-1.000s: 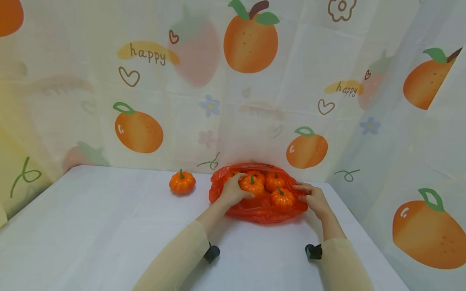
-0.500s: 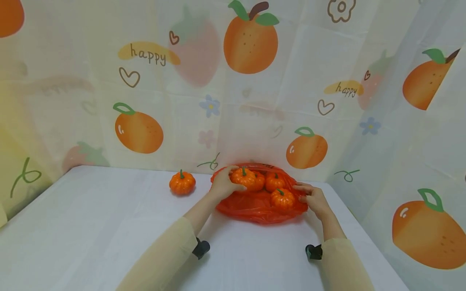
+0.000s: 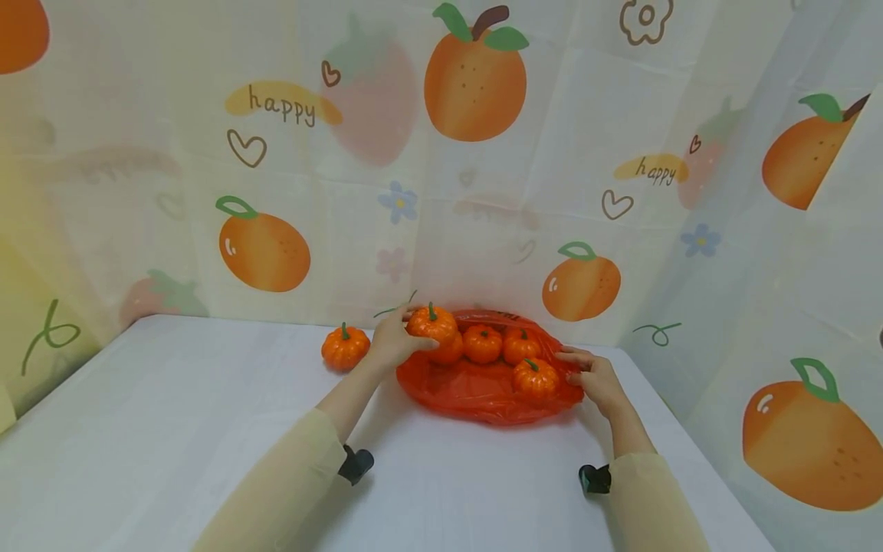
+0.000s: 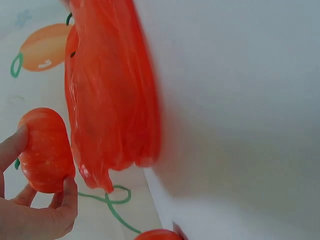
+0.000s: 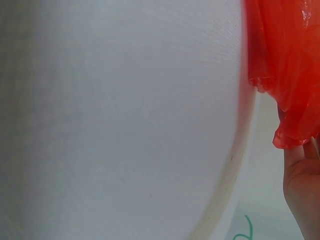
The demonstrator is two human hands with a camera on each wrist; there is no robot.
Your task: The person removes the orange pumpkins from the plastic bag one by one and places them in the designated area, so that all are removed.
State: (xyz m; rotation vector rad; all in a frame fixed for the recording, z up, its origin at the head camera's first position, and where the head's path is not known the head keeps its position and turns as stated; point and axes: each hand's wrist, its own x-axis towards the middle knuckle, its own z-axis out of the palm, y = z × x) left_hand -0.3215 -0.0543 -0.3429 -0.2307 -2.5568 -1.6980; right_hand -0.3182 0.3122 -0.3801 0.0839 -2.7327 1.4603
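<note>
In the head view my left hand grips a small orange pumpkin with a green stem, at the left rim of a red plastic bag. The left wrist view shows thumb and fingers around this pumpkin, beside the bag. Several more pumpkins sit inside the open bag. My right hand holds the bag's right edge; in the right wrist view the bag covers part of its fingers. Another pumpkin stands on the table left of the bag.
A white-covered table lies under everything. Behind it and along the right side hangs a pale curtain printed with fruit, close behind the bag. Black wrist devices show below both sleeves.
My left hand has moved left and up with the gripped pumpkin, from the middle of the bag to its left rim. The right hand has stayed at the bag's edge.
</note>
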